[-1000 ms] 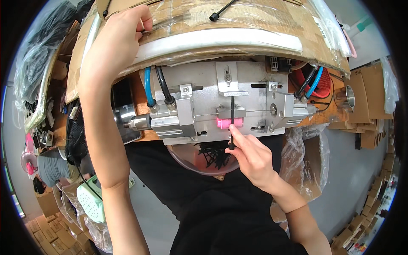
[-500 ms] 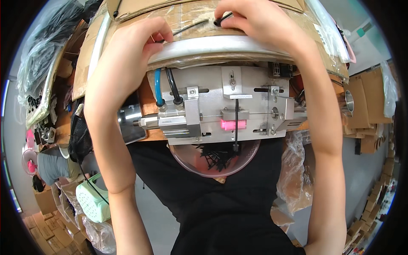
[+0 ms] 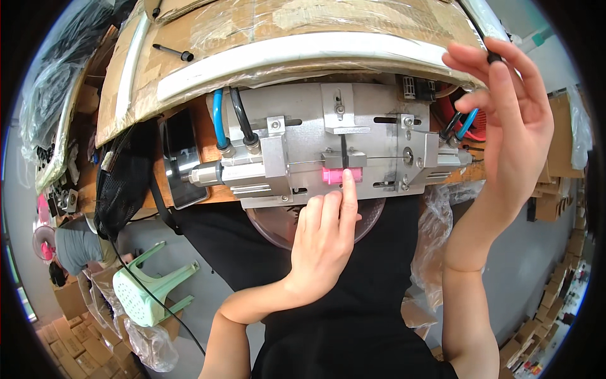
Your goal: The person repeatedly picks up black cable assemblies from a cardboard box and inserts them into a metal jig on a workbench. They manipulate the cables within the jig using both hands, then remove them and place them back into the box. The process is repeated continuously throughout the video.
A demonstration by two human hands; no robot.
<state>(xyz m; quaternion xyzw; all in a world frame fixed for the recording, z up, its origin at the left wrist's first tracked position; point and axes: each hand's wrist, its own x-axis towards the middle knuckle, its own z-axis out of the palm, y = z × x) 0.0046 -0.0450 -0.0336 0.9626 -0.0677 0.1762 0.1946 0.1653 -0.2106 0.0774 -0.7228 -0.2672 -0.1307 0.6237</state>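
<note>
Likely light, stiff: slim straight black rod (image 3: 344,150), best held near its end. Left hand (image 3: 323,243): index along it, grip hidden; right hand (image 3: 514,120) pinches black-headed rod (image 3: 494,57).

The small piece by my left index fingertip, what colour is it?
The small piece is bright pink; the head view shows it best.

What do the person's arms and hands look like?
The left hand and right hand are bare, with no gloves. No rings show on the fingers. Both forearms have no sleeves over them. The clothes are black.
</note>
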